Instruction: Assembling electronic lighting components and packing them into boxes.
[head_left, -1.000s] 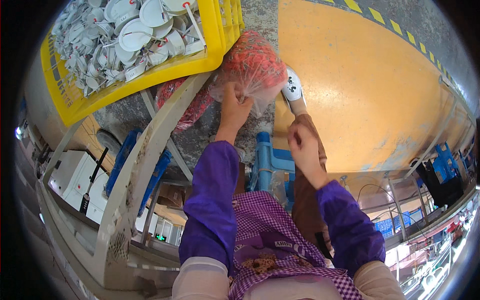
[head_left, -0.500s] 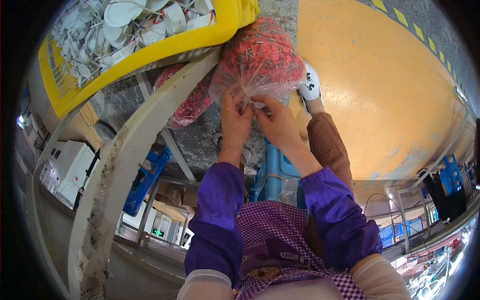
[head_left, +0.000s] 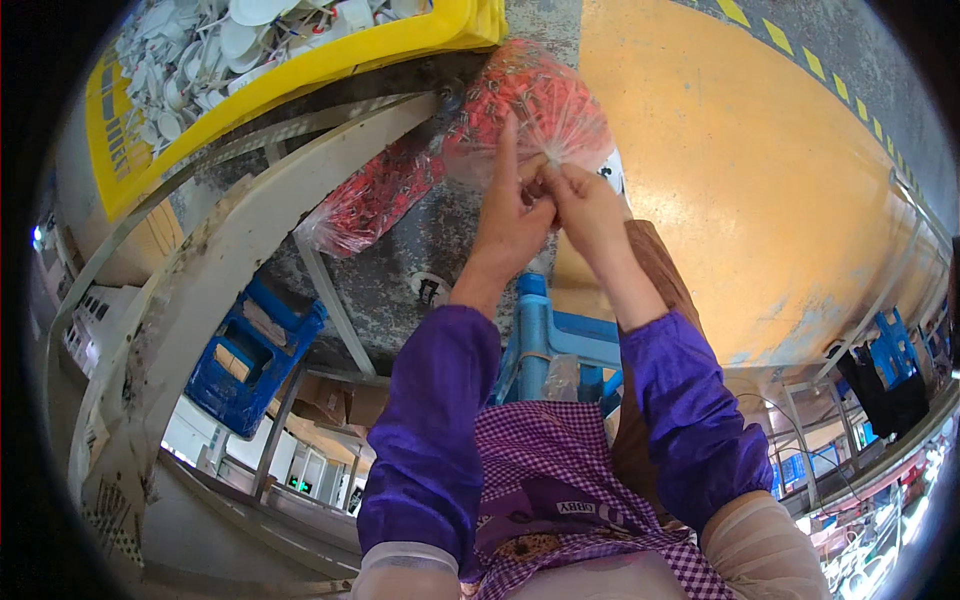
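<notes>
A clear plastic bag (head_left: pixel 572 115) full of small red pieces with metal pins hangs at the top middle, its mouth gathered into a tight neck. My right hand (head_left: pixel 592 212) pinches that neck between thumb and fingers. Close beside it, my left hand (head_left: pixel 512 220) has its index finger stretched up along the bag, while the thumb and other fingers are curled at the neck. Exactly what those curled fingers grip is partly hidden. To the left, a second clear bag of red pieces (head_left: pixel 372 195) lies on the grey floor under a metal frame.
A yellow crate (head_left: pixel 300 88) of white round parts with wires stands at upper left. The curved, worn metal frame (head_left: pixel 200 255) runs below it. A blue plastic stool (head_left: pixel 540 335) is near my lap, and another blue stool (head_left: pixel 225 372) lies further left. Orange floor (head_left: pixel 720 200) spreads rightward.
Both hands and the bag's neck have shifted right and slightly up. My left index finger now points upward. My view has turned, showing more of the second bag and the stools.
</notes>
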